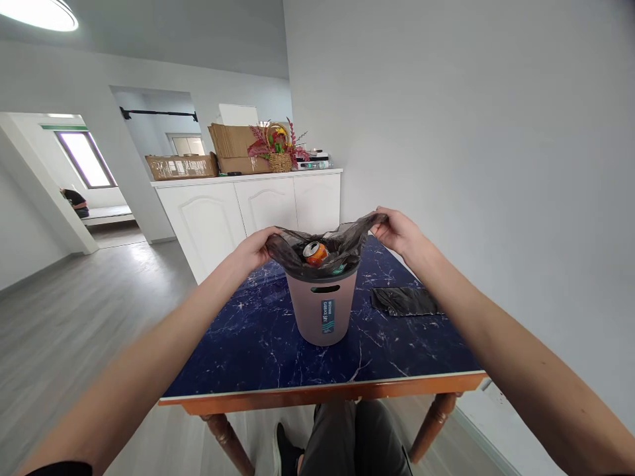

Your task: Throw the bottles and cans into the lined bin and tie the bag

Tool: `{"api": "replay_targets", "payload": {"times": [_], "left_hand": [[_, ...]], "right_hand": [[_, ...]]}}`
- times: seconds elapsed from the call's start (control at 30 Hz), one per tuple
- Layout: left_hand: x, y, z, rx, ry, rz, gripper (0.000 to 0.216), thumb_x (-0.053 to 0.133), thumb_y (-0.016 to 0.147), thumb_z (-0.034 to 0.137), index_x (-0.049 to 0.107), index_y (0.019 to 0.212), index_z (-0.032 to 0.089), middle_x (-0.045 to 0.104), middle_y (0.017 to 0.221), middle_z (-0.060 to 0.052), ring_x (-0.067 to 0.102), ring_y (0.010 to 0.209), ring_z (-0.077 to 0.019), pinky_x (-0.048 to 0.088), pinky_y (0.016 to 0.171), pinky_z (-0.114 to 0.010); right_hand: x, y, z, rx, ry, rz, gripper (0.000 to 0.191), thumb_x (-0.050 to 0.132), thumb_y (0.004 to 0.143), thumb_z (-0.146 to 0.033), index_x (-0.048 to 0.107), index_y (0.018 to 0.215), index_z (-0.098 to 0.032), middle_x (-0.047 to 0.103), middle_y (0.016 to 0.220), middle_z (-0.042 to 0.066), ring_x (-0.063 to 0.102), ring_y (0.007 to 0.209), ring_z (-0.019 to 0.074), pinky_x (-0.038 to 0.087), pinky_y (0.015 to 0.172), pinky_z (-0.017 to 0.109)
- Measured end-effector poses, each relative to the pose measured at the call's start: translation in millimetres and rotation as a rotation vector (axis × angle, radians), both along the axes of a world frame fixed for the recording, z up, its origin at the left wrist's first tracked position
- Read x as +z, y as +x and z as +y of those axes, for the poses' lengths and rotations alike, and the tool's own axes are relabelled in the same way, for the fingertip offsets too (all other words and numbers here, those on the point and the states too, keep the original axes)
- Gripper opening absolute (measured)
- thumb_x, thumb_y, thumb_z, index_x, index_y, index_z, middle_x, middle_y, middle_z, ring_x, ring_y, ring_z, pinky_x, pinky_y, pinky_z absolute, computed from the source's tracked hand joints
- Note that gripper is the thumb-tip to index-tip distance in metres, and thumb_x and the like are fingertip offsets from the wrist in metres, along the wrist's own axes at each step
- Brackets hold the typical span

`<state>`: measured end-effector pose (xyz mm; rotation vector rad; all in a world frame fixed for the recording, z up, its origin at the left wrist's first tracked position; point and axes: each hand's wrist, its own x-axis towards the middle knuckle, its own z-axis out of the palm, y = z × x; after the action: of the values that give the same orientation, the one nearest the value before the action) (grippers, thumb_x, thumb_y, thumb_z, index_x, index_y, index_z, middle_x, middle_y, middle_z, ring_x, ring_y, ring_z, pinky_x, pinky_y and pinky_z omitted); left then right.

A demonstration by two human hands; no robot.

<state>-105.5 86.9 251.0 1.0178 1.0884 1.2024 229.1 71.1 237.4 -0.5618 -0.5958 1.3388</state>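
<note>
Head view: a bin (pixel 308 311) with its bag (pixel 348 248) held wide

The pale wall (pixel 461 132) on the right is the biggest thing I can see. Next comes the white cupboard (pixel 268 208) at the back, with brown boxes (pixel 181 167) and a flower basket (pixel 280 162) on top. Nearer is the blue table (pixel 238 357), and the person's legs (pixel 330 446) show below its front edge.

The bin stands upright on the table. Its black bag pokes up over the rim. On the right, apart from the bin, a flat black strip (pixel 404 301) lies on the table.

The left hand (pixel 258 248) pinches the left edge of the bag. The right hand (pixel 395 231) pinches the right edge, a bit higher. Both grips are narrow, with the bag between finger and thumb.

A label (pixel 328 316) is on the bin's front. Between the hands, an orange can (pixel 317 255) lies tipped in the bag, its silver top showing.
</note>
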Motion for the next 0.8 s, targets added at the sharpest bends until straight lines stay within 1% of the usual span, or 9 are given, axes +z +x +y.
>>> {"api": "replay_targets", "payload": {"times": [0.13, 0.2, 0.3, 0.43, 0.5, 0.57, 0.67, 0.73, 0.8], "left_hand": [[18.1, 22, 15, 0.052, 0.050, -0.121, 0.018, 0.070, 0.073, 0.000, 0.068, 0.082, 0.016, 0.069, 0.061, -0.003, 0.064, 0.050, -0.0160, 0.056, 0.048, -0.024], [23.5, 31, 22, 0.071, 0.063, -0.174, 0.020, 0.067, 0.073, -0.001, 0.066, 0.083, 0.016, 0.067, 0.061, -0.002, 0.064, 0.051, -0.0154, 0.056, 0.050, -0.023], [26.5, 40, 31, 0.113, 0.073, -0.244, 0.022, 0.064, 0.076, -0.002, 0.060, 0.084, 0.018, 0.062, 0.059, 0.001, 0.062, 0.050, -0.0134, 0.055, 0.052, -0.022], [22.7, 43, 40, 0.163, 0.078, -0.302, 0.025, 0.060, 0.078, -0.003, 0.053, 0.083, 0.020, 0.056, 0.055, 0.005, 0.056, 0.047, -0.0115, 0.051, 0.051, -0.021], [18.9, 43, 43, 0.175, 0.077, -0.315, 0.025, 0.062, 0.078, -0.001, 0.051, 0.083, 0.021, 0.052, 0.052, 0.006, 0.052, 0.044, -0.0108, 0.049, 0.051, -0.021], [15.4, 44, 47, 0.177, 0.079, -0.324, 0.025, 0.066, 0.079, 0.004, 0.050, 0.084, 0.023, 0.050, 0.051, 0.009, 0.049, 0.042, -0.0102, 0.050, 0.054, -0.024], [13.2, 46, 53, 0.162, 0.092, -0.333, 0.026, 0.071, 0.080, 0.012, 0.049, 0.086, 0.024, 0.051, 0.052, 0.010, 0.050, 0.043, -0.0102, 0.052, 0.061, -0.027], [15.3, 50, 60, 0.143, 0.104, -0.335, 0.028, 0.073, 0.080, 0.016, 0.048, 0.085, 0.025, 0.051, 0.051, 0.010, 0.051, 0.043, -0.0106, 0.052, 0.062, -0.028], [20.9, 54, 67, 0.110, 0.121, -0.338, 0.029, 0.075, 0.079, 0.018, 0.047, 0.085, 0.025, 0.050, 0.051, 0.010, 0.052, 0.043, -0.0114, 0.051, 0.061, -0.028]], "right_hand": [[26.8, -8, 19, -0.102, 0.020, 0.120, 0.037, 0.057, 0.099, 0.002, 0.044, 0.077, -0.024, 0.048, 0.057, -0.010, 0.050, 0.044, 0.0040, 0.054, 0.046, 0.009], [34.3, -14, 26, -0.136, 0.032, 0.161, 0.034, 0.056, 0.102, -0.002, 0.045, 0.079, -0.024, 0.051, 0.059, -0.010, 0.054, 0.046, 0.0042, 0.056, 0.049, 0.008], [38.8, -22, 32, -0.160, 0.037, 0.197, 0.030, 0.054, 0.106, -0.006, 0.047, 0.083, -0.024, 0.056, 0.063, -0.008, 0.060, 0.050, 0.0051, 0.062, 0.056, 0.012], [33.0, -27, 35, -0.160, 0.033, 0.200, 0.029, 0.050, 0.105, -0.003, 0.047, 0.084, -0.023, 0.057, 0.064, -0.009, 0.060, 0.051, 0.0060, 0.072, 0.070, 0.026], [26.4, -28, 36, -0.161, 0.028, 0.189, 0.030, 0.053, 0.103, -0.002, 0.046, 0.083, -0.024, 0.058, 0.065, -0.009, 0.060, 0.050, 0.0064, 0.073, 0.072, 0.030], [18.6, -30, 39, -0.164, 0.024, 0.175, 0.031, 0.060, 0.099, -0.003, 0.046, 0.082, -0.024, 0.057, 0.064, -0.010, 0.060, 0.051, 0.0068, 0.073, 0.071, 0.030], [8.7, -34, 44, -0.164, 0.026, 0.162, 0.034, 0.068, 0.095, -0.004, 0.046, 0.081, -0.025, 0.056, 0.062, -0.011, 0.060, 0.051, 0.0068, 0.072, 0.072, 0.028], [6.1, -36, 49, -0.164, 0.034, 0.162, 0.035, 0.070, 0.094, -0.005, 0.045, 0.080, -0.025, 0.056, 0.062, -0.011, 0.060, 0.051, 0.0062, 0.072, 0.073, 0.026], [8.2, -37, 55, -0.165, 0.048, 0.169, 0.036, 0.072, 0.093, -0.007, 0.044, 0.079, -0.025, 0.055, 0.061, -0.012, 0.059, 0.050, 0.0056, 0.071, 0.073, 0.024]]}}
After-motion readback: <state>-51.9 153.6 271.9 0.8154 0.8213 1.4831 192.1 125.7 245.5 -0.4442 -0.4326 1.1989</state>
